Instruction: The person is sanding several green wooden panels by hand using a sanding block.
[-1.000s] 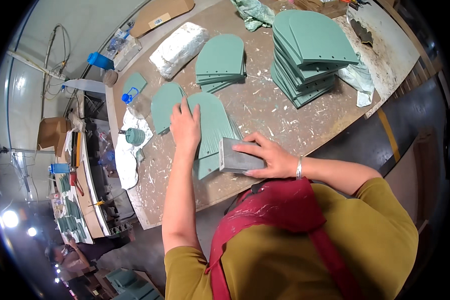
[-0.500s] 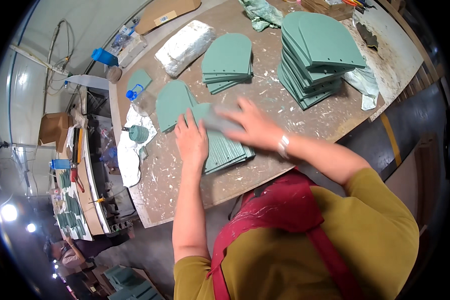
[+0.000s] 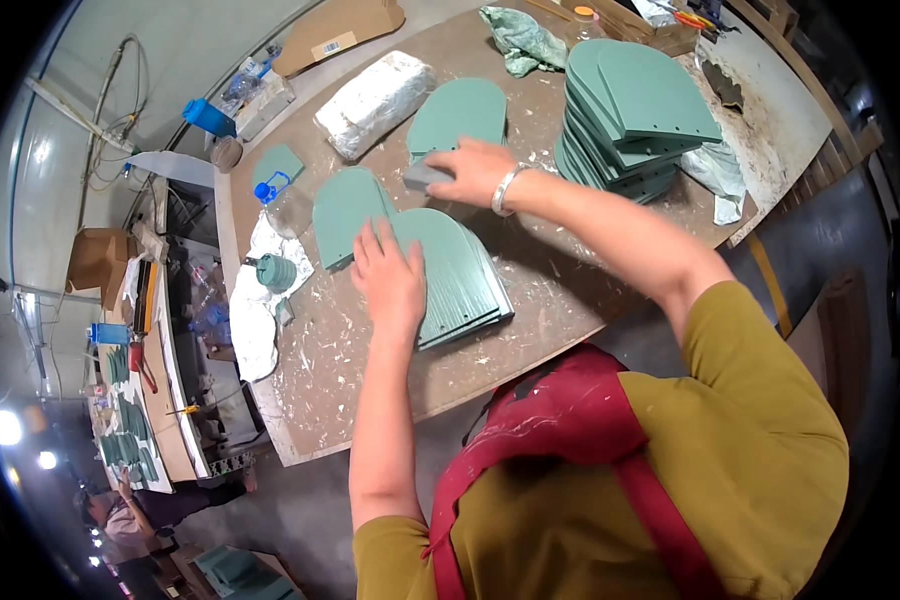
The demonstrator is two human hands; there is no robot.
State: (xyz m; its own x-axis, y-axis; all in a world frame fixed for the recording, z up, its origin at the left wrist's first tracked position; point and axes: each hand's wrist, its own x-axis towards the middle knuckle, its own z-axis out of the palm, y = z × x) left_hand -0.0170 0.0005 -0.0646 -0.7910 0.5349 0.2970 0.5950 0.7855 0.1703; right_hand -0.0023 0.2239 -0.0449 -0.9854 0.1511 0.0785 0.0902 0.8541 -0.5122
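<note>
- Spattered brown boarding covers the work table [image 3: 320, 395] across the middle of the frame; a pale wall fills the upper left, and a co-worker [image 3: 120, 525] appears at the lower left.
- Just below the frame's centre lies a near stack [image 3: 455, 275] of green round-topped panels, its layers slightly fanned at the lower right.
- On its left side rests the left hand [image 3: 388, 285], fingers stretched out and slightly apart, gripping nothing.
- Above it, near the upper centre, the right hand [image 3: 478, 172] has thumb and fingers clamped on a grey block [image 3: 425, 178]. Whether the block touches the upper-centre stack [image 3: 460, 108] behind it, I cannot tell.
- With only a flat palm on them, the fanned panels could slip if pushed sideways.
- A tilted block could score a green face with its edge.
- At the upper right, the tall stack [image 3: 660, 95] has uneven layers; a knock from the right forearm might shift it.
- Left of the hands, a blue-capped bottle [image 3: 280, 200] beside the left panels [image 3: 348, 210] could tip if bumped.
</note>
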